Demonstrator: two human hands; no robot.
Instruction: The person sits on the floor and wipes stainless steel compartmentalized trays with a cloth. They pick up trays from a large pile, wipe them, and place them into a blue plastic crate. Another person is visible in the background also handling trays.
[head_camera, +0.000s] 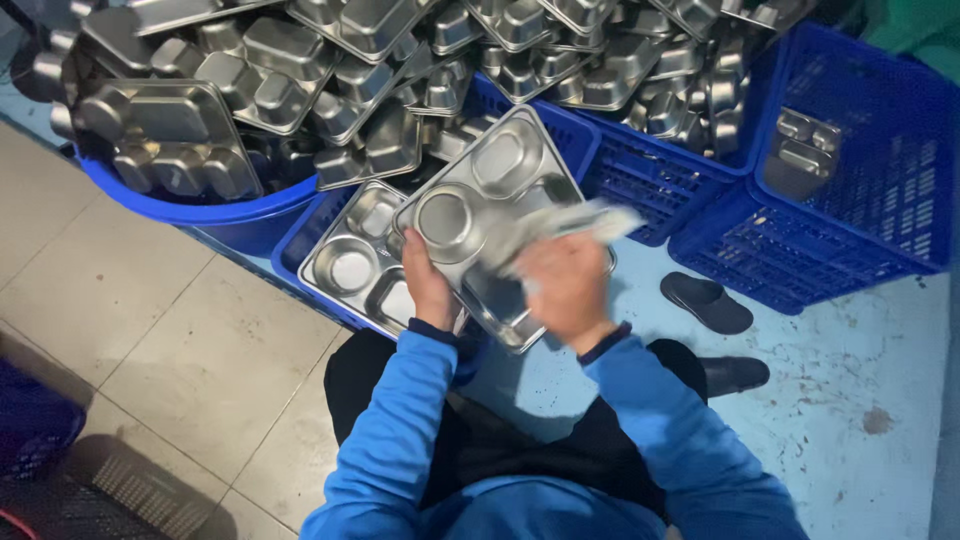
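Left hand (428, 285) grips the steel tray's (500, 190) near edge while right hand (568, 290) clenches a cloth (570, 228) on it.

A: Any pkgs, labels, signs or screens here?
B: None visible. No packaging, no stickers, no displays anywhere in view.
A: Sure, even near the edges?
B: Yep, checked the edges too, nothing of that kind.

We wore a bright blue long-sleeve top with darker navy cuffs. Black trousers below. Our left hand (428, 285) and right hand (565, 290) were bare, no gloves.
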